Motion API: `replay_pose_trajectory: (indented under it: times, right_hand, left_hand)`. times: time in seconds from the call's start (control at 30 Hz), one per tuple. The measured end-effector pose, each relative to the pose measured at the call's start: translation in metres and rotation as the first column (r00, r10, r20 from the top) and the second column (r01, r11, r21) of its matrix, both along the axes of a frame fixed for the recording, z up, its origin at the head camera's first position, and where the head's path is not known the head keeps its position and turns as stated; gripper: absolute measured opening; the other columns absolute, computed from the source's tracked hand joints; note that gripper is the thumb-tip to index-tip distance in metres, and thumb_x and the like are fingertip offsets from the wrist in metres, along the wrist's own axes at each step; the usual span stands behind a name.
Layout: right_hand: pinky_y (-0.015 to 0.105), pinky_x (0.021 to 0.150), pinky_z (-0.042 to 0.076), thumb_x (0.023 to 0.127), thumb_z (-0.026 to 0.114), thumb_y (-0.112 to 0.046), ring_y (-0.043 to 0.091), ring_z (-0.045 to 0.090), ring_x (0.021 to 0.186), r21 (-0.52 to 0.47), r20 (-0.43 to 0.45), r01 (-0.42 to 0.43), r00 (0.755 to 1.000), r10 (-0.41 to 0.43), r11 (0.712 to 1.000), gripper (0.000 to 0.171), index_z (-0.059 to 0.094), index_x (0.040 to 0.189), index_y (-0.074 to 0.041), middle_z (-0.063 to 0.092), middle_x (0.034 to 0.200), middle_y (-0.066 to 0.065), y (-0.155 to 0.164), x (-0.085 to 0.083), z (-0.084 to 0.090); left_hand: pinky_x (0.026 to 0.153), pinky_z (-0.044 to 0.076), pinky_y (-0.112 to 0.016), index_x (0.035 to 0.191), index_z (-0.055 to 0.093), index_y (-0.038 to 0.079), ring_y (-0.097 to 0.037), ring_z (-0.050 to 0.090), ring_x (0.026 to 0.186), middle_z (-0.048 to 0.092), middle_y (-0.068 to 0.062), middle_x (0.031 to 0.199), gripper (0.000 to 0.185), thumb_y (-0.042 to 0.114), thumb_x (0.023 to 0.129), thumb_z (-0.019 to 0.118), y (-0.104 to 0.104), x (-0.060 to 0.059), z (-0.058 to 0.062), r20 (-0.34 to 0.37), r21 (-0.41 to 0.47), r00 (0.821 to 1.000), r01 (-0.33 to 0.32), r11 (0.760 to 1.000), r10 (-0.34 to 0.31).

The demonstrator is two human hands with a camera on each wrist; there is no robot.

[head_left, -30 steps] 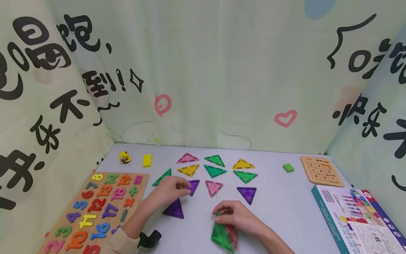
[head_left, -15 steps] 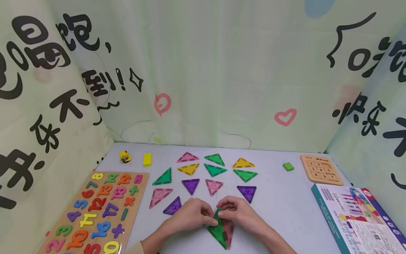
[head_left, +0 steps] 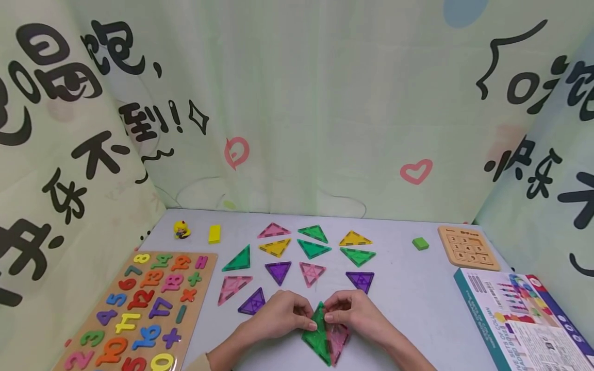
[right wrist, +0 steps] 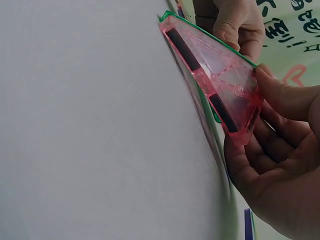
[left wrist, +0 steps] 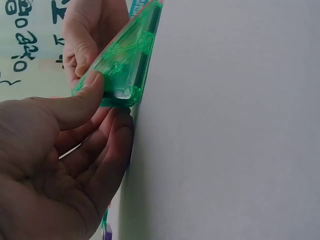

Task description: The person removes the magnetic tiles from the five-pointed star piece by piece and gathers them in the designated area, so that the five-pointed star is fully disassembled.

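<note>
My left hand (head_left: 284, 315) pinches a green triangular magnetic tile (head_left: 317, 337) between thumb and fingers at the front middle of the table. To its right, my right hand (head_left: 359, 315) pinches a pink triangular magnetic tile (head_left: 337, 342). The two tiles meet along a long side and stand tilted to each other. In the left wrist view the green tile (left wrist: 120, 65) shows its face, the left thumb on its near corner. The right wrist view shows the pink tile (right wrist: 225, 75) with dark magnet strips, its upper side against the green edge.
Behind the hands lie several loose triangular tiles, among them a purple one (head_left: 252, 301) and a pink one (head_left: 234, 288). A number puzzle board (head_left: 206, 299) lies left. On the right are a boxed toy (head_left: 524, 314), a wooden number board (head_left: 468, 249) and a green block (head_left: 420, 243).
My left hand has come from the loose tiles to the green tile. My right hand's grip has moved from the green tile to the pink one. The near purple tile now lies flat.
</note>
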State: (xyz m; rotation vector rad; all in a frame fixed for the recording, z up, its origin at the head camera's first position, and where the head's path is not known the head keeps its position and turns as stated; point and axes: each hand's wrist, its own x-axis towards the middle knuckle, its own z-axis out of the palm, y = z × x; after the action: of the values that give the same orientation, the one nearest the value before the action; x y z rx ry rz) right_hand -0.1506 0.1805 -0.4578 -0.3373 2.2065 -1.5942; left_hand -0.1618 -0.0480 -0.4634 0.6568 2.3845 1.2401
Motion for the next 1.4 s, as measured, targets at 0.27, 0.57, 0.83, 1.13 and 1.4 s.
replay_pose_trajectory:
  times: [0.27, 0.57, 0.83, 1.13, 1.4]
  right_hand:
    - [0.022, 0.068, 0.051, 0.088, 0.074, -0.018, 0.009, 0.063, 0.078, 0.059, -0.045, -0.007, 0.999, 0.009, 0.998, 0.019, 0.075, 0.100, -0.003, 0.075, 0.094, 0.008, 0.005, -0.002, 0.003]
    - [0.026, 0.072, 0.047, 0.092, 0.070, -0.019, 0.016, 0.056, 0.086, 0.227, -0.039, 0.094, 0.995, -0.088, 0.969, 0.023, 0.074, 0.109, -0.003, 0.073, 0.102, 0.009, 0.055, -0.012, 0.024]
    - [0.036, 0.081, 0.050, 0.098, 0.058, -0.008, 0.020, 0.058, 0.091, 0.470, -0.200, 0.256, 0.963, -0.180, 0.845, 0.025, 0.071, 0.118, 0.000, 0.071, 0.114, 0.017, 0.109, -0.040, 0.032]
    - [0.031, 0.062, 0.051, 0.092, 0.061, -0.001, 0.025, 0.059, 0.082, 0.528, -0.367, 0.391, 0.905, -0.213, 0.754, 0.026, 0.068, 0.117, 0.002, 0.065, 0.117, 0.025, 0.124, -0.053, 0.009]
    - [0.060, 0.096, 0.048, 0.090, 0.064, -0.001, 0.044, 0.058, 0.114, 0.510, -0.456, 0.421, 0.872, -0.180, 0.750, 0.023, 0.071, 0.112, 0.000, 0.065, 0.120, 0.024, 0.115, -0.043, 0.015]
  left_hand:
    - [0.059, 0.038, -0.018, 0.075, 0.073, 0.021, -0.001, 0.048, 0.063, 0.064, 0.014, 0.066, 0.013, 0.029, 0.083, 0.080, -0.003, -0.001, 0.000, 0.015, 0.010, 1.000, 0.006, 1.000, -0.007]
    - [0.062, 0.040, -0.019, 0.079, 0.074, 0.020, -0.003, 0.051, 0.067, 0.067, 0.011, 0.071, 0.009, 0.026, 0.084, 0.079, -0.005, 0.002, 0.001, 0.085, 0.013, 0.996, 0.000, 1.000, -0.001]
    - [0.063, 0.041, -0.019, 0.080, 0.075, 0.020, -0.003, 0.050, 0.069, 0.067, 0.011, 0.071, 0.008, 0.026, 0.085, 0.078, -0.007, 0.001, 0.004, 0.087, -0.004, 0.996, -0.001, 1.000, 0.002]
    - [0.063, 0.042, -0.019, 0.084, 0.077, 0.019, -0.002, 0.051, 0.068, 0.068, 0.012, 0.073, 0.007, 0.025, 0.085, 0.078, -0.004, 0.002, -0.001, 0.080, 0.008, 0.997, 0.002, 1.000, -0.003]
    - [0.062, 0.040, -0.019, 0.086, 0.078, 0.018, -0.002, 0.050, 0.067, 0.067, 0.012, 0.072, 0.006, 0.024, 0.087, 0.076, -0.002, 0.002, 0.000, 0.075, -0.004, 0.997, 0.007, 1.000, -0.007]
